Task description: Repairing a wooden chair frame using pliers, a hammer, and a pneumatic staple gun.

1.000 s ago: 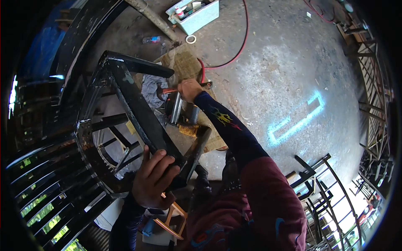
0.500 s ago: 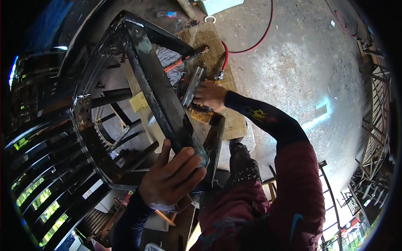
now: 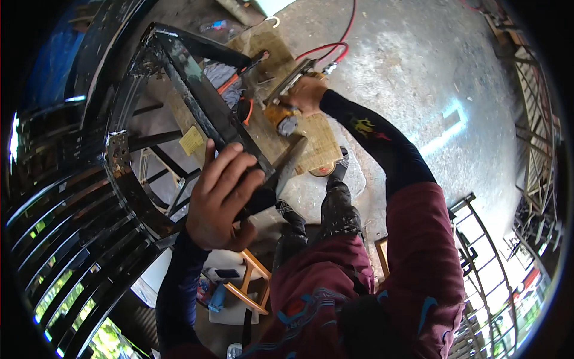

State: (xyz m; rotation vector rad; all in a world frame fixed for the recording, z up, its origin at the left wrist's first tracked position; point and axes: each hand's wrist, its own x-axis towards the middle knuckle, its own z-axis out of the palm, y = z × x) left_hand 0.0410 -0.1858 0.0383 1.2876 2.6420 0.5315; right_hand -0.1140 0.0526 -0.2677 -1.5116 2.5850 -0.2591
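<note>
A black-painted frame [image 3: 200,99], scuffed pale in places, slants from the upper left toward my body. My left hand [image 3: 221,194] grips its near end, fingers spread over the top and curled at the edge. My right hand [image 3: 308,96] is closed around a yellow air sander [image 3: 278,115] with a long metal plate, held tilted over a worn wooden board [image 3: 323,140]. A red hose [image 3: 351,27] runs to the sander. Left of it, a tool with an orange handle [image 3: 229,85] lies by a grey cloth [image 3: 220,76].
A yellow paper sheet [image 3: 191,141] lies at the board's left edge. Black slatted metalwork [image 3: 78,233] fills the left side. A wooden stool [image 3: 251,281] stands below my left hand. Metal racks [image 3: 532,119] line the right side. A plastic bottle [image 3: 213,26] lies beyond the frame.
My right hand has lifted and tilted the sander, moving it up and slightly right. The hose has shifted into a loop. My left hand stays on the frame as the view shifts.
</note>
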